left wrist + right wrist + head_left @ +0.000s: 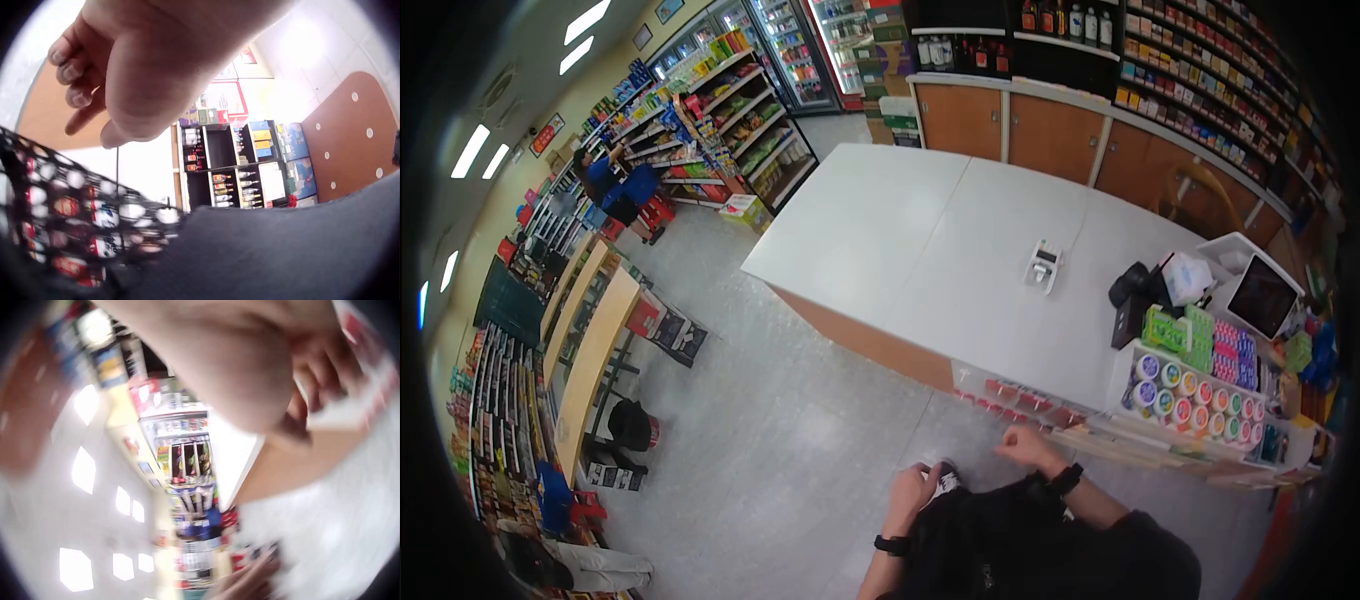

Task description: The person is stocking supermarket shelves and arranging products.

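Note:
My left hand (912, 488) hangs over the floor beside a black-and-white shoe (944, 482), a black band on its wrist. In the left wrist view the fingers (79, 94) droop loosely curled, holding nothing. My right hand (1030, 446) is near the front of the white counter (900, 230), also with a black wristband. The right wrist view shows its fingers (322, 372) slightly bent and blurred, with nothing in them. Close by the left hand, a black mesh (69, 215) covers red and white packets.
On the counter stand a small white device (1043, 267), a rack of round tubs (1190, 395) and a dark-screened terminal (1262, 297). A wooden table (595, 350) and stocked shelves (750, 130) line the left. A person in blue (605, 185) is near the shelves; another person (590, 565) is at lower left.

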The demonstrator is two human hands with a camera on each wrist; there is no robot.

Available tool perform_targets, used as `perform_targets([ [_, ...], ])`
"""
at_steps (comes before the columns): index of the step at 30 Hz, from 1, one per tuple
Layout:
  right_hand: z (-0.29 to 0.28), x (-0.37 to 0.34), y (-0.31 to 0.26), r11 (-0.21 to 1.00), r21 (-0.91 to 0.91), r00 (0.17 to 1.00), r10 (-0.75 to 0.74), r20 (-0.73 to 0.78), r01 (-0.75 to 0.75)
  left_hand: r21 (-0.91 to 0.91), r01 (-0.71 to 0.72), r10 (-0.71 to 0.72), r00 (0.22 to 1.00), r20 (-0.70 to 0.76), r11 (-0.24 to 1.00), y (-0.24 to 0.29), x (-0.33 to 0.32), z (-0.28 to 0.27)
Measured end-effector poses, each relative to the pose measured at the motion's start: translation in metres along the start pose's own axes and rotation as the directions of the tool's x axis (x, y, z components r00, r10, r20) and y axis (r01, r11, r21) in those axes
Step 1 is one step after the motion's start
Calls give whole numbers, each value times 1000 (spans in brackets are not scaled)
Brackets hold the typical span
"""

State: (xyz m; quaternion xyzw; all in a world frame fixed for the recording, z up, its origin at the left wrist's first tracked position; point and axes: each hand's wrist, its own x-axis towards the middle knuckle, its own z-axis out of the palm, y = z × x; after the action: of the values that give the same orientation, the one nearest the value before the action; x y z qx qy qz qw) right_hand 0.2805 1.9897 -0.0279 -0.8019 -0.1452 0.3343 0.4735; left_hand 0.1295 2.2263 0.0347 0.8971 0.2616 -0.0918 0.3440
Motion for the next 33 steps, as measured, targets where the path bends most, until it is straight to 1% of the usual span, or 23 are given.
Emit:
perform_targets([
  [2, 6, -4, -51, 936, -351, 979, -67, -190, -4, 9, 90, -90, 995, -52, 996, -28, -3, -25],
  [3, 11, -1, -64, 936, -352, 982, -50, -180, -17, 6, 104, -103, 994, -37, 995, -40, -7, -36],
  [5, 25, 9, -82, 932, -363, 982, -83, -170, 16, -253, 253, -277, 959, -64, 934, -64, -11, -56],
  [6, 35, 17, -86, 940, -341, 991, -50, -123, 5, -274, 262, -299, 949, -100, 925, -81, -9, -56],
  [7, 46, 23, -92, 941, -338, 991, -46, -126, 0, -271, 262, -297, 950, -96, 926, -105, -6, -49],
  [9, 61, 40, -104, 888, -448, 994, -104, 13, 99, -436, 276, -347, 933, -93, 856, -151, 9, -25],
  [10, 68, 54, -101, 843, -530, 995, -68, 76, 98, -513, 304, -392, 918, -68, 802, -166, 17, -16],
  [11, 76, 68, -103, 844, -528, 995, -64, 81, 98, -512, 311, -398, 915, -65, 800, -181, 26, -9],
  [12, 87, 82, -105, 801, -587, 993, -70, 97, 114, -581, 431, -473, 877, 89, 690, -196, 33, -2],
  [13, 99, 94, -111, 759, -638, 991, -74, 112, 129, -617, 548, -524, 816, 245, 565, -208, 37, -2],
  [15, 115, 123, -126, 796, -589, 988, -69, 138, 138, -592, 583, -550, 792, 264, 556, -229, 49, -7],
  [17, 126, 156, -143, 840, -520, 982, -74, 173, 155, -566, 588, -560, 790, 248, 578, -252, 59, -24],
  [19, 139, 195, -155, 839, -523, 983, -76, 166, 153, -488, 612, -591, 776, 219, 622, -270, 80, -48],
  [20, 145, 215, -162, 837, -525, 982, -78, 170, 158, -477, 603, -583, 785, 211, 639, -280, 96, -60],
  [21, 149, 235, -171, 835, -527, 982, -82, 172, 162, -484, 614, -604, 771, 200, 623, -291, 111, -73],
  [22, 153, 255, -182, 842, -516, 984, -89, 155, 158, -491, 625, -626, 757, 189, 608, -304, 124, -85],
  [24, 160, 292, -212, 920, -377, 993, -78, 90, 106, -482, 622, -633, 756, 165, 617, -358, 148, -87],
  [25, 165, 313, -225, 924, -368, 994, -77, 80, 101, -487, 628, -650, 745, 151, 607, -373, 164, -95],
  [27, 178, 352, -244, 949, -275, 989, -141, 55, 150, -449, 649, -656, 736, 165, 615, -375, 178, -129],
  [29, 191, 387, -267, 960, -244, 991, -130, 38, 136, -415, 663, -659, 731, 179, 623, -382, 201, -158],
  [31, 211, 416, -286, 958, -241, 983, -130, 132, 159, -461, 718, -726, 657, 202, 522, -400, 209, -179],
  [32, 223, 432, -296, 952, -241, 970, -143, 198, 190, -482, 704, -734, 658, 167, 521, -409, 213, -185],
  [33, 240, 447, -299, 947, -249, 965, -149, 214, 201, -496, 704, -741, 651, 166, 508, -415, 215, -191],
])
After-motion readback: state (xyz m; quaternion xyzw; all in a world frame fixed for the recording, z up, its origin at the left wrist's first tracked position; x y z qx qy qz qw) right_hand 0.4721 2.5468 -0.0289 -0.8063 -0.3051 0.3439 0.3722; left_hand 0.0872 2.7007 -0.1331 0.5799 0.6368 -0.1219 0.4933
